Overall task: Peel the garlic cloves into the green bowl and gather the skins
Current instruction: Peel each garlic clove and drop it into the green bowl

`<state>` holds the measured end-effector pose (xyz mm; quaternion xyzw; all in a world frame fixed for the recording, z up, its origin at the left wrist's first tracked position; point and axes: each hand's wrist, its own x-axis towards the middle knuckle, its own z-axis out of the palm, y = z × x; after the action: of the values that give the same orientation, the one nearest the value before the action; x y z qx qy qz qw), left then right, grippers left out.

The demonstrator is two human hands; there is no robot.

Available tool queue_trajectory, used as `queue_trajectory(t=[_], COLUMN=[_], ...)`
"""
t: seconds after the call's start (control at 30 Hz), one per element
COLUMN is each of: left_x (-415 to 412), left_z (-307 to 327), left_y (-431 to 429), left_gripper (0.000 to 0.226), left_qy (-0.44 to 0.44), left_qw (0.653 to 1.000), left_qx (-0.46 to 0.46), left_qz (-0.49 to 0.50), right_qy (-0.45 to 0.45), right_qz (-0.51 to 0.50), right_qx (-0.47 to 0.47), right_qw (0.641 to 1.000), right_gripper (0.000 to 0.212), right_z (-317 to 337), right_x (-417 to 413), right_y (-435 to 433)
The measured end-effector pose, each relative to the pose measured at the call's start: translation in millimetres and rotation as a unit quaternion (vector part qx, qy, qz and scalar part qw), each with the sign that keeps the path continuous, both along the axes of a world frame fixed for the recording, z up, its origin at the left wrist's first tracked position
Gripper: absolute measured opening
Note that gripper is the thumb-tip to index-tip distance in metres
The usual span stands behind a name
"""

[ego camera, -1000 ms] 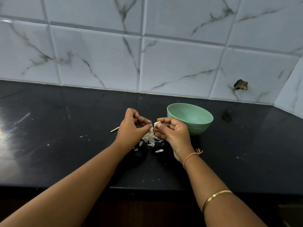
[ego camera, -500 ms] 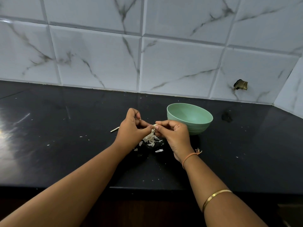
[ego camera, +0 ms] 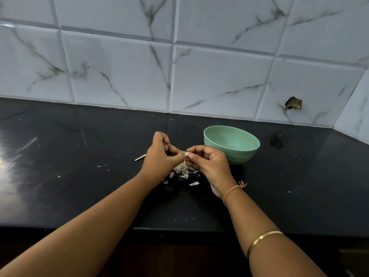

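A small pale garlic clove (ego camera: 186, 154) is pinched between the fingertips of both hands above the black counter. My left hand (ego camera: 159, 154) grips it from the left, my right hand (ego camera: 209, 164) from the right. Directly below the hands lies a heap of white garlic skins (ego camera: 183, 170), with a loose skin piece (ego camera: 194, 183) a little nearer to me. The green bowl (ego camera: 231, 143) stands upright just right of my right hand; the part of its inside that I can see holds nothing.
A thin pale stalk (ego camera: 140, 157) lies on the black counter (ego camera: 79, 166) left of my left hand. Small skin flecks are scattered around. A tiled wall (ego camera: 179, 66) closes the back, with a broken hole (ego camera: 293, 103) at the right. The counter's front edge runs under my forearms.
Both hands have drawn closer together over the skin heap, fingertips now meeting on the clove, which shows less than a second ago. Bowl and skins have not moved.
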<state>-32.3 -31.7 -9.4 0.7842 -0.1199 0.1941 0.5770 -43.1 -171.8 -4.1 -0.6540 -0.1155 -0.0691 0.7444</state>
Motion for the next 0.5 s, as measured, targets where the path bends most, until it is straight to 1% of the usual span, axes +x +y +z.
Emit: queue_trajectory(t=[0.1,0.23,0.3,0.37,0.5], left_x=[0.3,-1.2,-2.0,-1.9,-1.2], left_z=[0.0,0.9,1.0,0.7,1.5], left_y=[-0.1,-0.8,-1.0,-1.2,-1.6], left_gripper=[0.04,0.041,0.04,0.04,0.04], left_qy=[0.001,-0.008,-0.009,-0.007,0.001], left_qw=[1.0,1.0,1.0,1.0,1.0], left_qx=[0.001,0.006,0.007,0.005,-0.007], left_qz=[-0.001,-0.004,-0.008,-0.011,-0.006], right_qy=[0.0,0.015,0.014,0.009,-0.005], right_qz=[0.001,-0.002,-0.004,-0.008,-0.022], right_qx=[0.004,0.033,0.027,0.02,-0.005], right_qw=[1.0,0.999,1.0,1.0,1.0], right_gripper=[0.014,0.012,0.014,0.017,0.032], right_z=[0.2,0.9,1.2,1.1,0.4], right_x=[-0.1,0.0,-0.5,-0.5,0.7], right_y=[-0.3,0.0,0.1,0.0,-1.1])
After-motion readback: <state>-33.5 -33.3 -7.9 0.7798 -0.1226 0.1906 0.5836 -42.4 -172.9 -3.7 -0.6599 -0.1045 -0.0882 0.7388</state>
